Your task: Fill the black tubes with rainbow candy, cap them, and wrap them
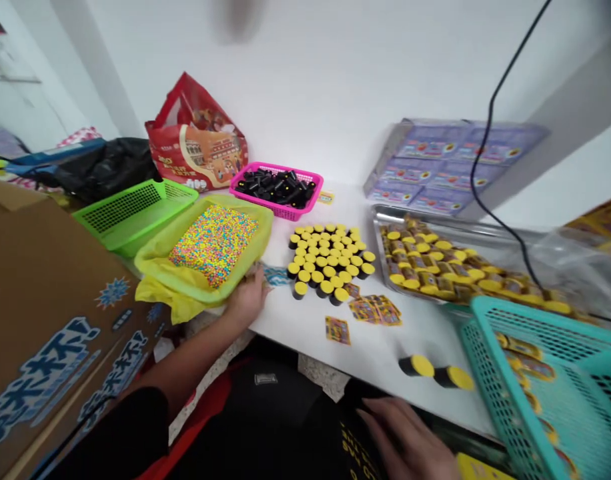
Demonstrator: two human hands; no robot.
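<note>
My left hand (248,300) is at the near right corner of a green basket (231,283) lined with yellow plastic and full of small coloured candy-like balls (213,240). Its fingers are blurred, so what they hold, if anything, does not show. Just right of them lies a blue-and-white patterned strip (278,275). Low in the view, my right hand (410,437) is in front of the table edge, fingers stretched out and slightly blurred, holding nothing visible. Two black cylinders with yellow caps (416,365) lie tilted on the table above it.
Several yellow-capped black cylinders (325,257) stand grouped mid-table, with printed cards (375,310) in front. A pink basket (305,212) holds black pieces. Right are a metal tray (378,233) of labelled cylinders and a turquoise basket (505,400). A cardboard box (50,300) stands left.
</note>
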